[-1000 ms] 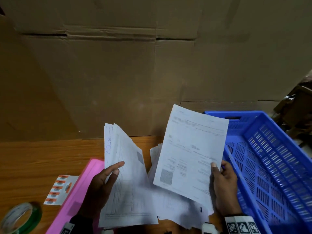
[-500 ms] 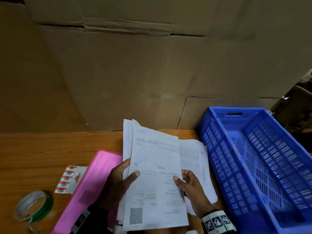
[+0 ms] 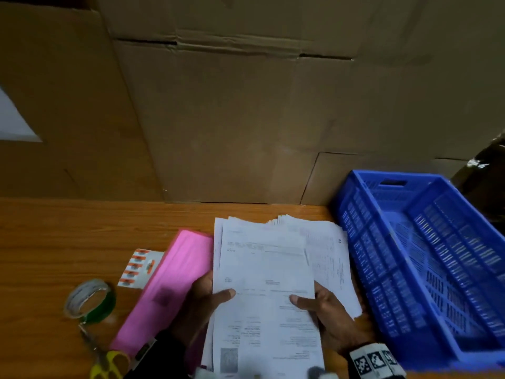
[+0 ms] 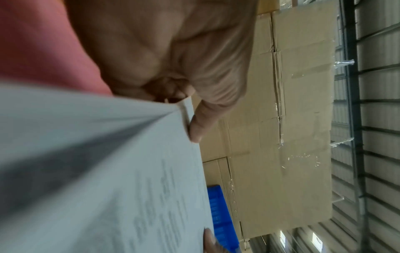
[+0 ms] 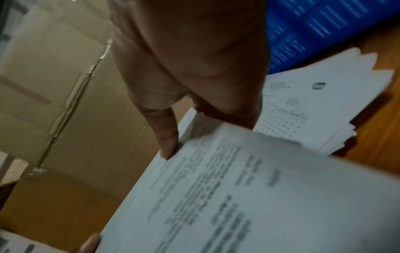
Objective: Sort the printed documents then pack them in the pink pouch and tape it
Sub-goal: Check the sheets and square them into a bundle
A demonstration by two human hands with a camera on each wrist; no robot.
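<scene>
I see one sheaf of printed documents [image 3: 263, 294] held over the desk [image 3: 82, 236], my left hand [image 3: 202, 305] and right hand [image 3: 325, 310] each pinching a side edge, thumb on top. A second loose pile [image 3: 332, 258] lies beneath. One pink pouch [image 3: 169, 288] lies just left; one tape roll [image 3: 90, 300] farther left; one blue crate [image 3: 426, 266] on the right.

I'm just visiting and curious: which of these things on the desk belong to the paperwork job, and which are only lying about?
Part of the job:
held sheaf of printed documents
second paper pile
pink pouch
green tape roll
left hand, right hand

Just lying about:
blue crate
label sheet
yellow-handled scissors
cardboard boxes
</scene>
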